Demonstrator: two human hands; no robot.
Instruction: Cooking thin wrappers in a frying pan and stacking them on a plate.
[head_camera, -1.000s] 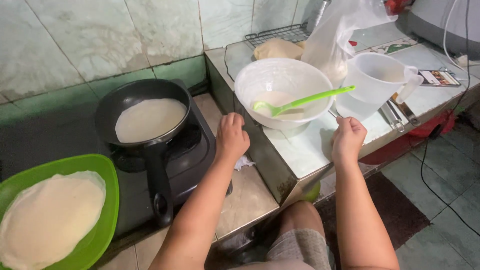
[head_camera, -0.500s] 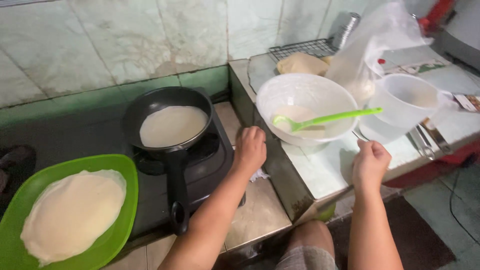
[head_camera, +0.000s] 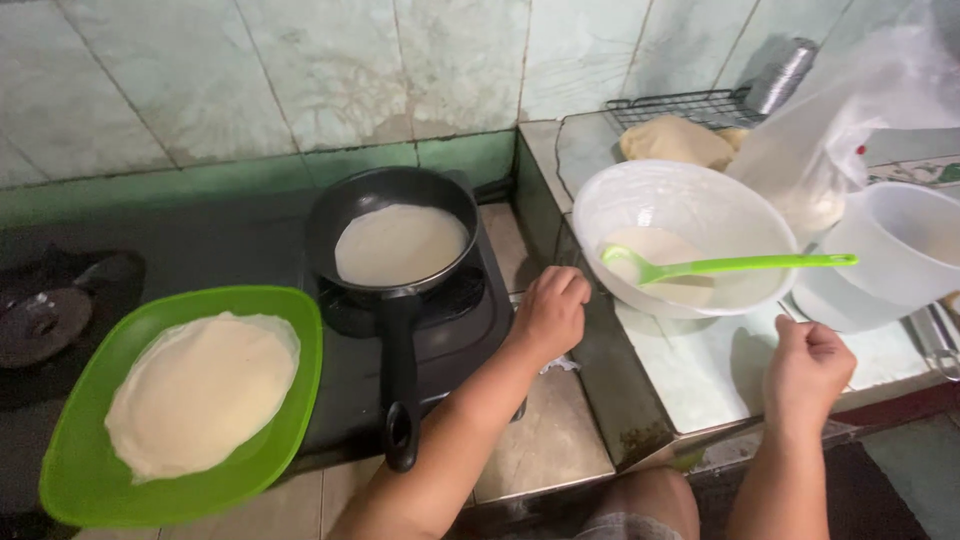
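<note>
We are resting our left hand (head_camera: 548, 312), loosely curled and holding nothing, at the front right corner of the small black stove (head_camera: 445, 325). On it the black frying pan (head_camera: 392, 215) is sitting with 1 thin pale crepe (head_camera: 400, 244) inside, its handle pointing towards us. Our right hand (head_camera: 808, 365) is closing into an empty fist on the tiled counter (head_camera: 700, 370), just below the white bowl (head_camera: 680, 205) where the green spatula (head_camera: 730, 266) is lying in batter. A green plate (head_camera: 290, 400) at left is holding cooked crepes (head_camera: 200, 390).
</note>
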